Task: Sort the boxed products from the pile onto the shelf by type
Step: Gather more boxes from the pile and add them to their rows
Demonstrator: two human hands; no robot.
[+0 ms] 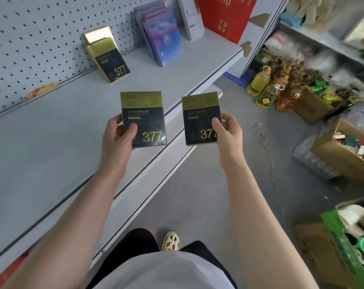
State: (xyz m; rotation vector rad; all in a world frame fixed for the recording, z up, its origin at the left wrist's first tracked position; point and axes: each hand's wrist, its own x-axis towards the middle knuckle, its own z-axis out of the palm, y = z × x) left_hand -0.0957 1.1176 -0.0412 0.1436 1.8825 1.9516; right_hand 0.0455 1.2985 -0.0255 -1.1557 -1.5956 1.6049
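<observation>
My left hand (116, 136) grips a black and gold box marked 377 (144, 113) by its lower left corner, over the front of the grey shelf (52, 142). My right hand (227, 130) holds a second black and gold 377 box (200, 113), just past the shelf's front edge. Both boxes are upright and face me. Two more 377 boxes (108, 57) lean against the pegboard at the back of the shelf. To their right stands a row of purple and blue boxes (162, 36), leaning back.
A white box (190, 17) and a large red box (227, 15) stand at the shelf's far right. Oil bottles (266, 88) and open cardboard cartons (343, 151) crowd the floor on the right. A green carton (347, 247) sits near my right elbow.
</observation>
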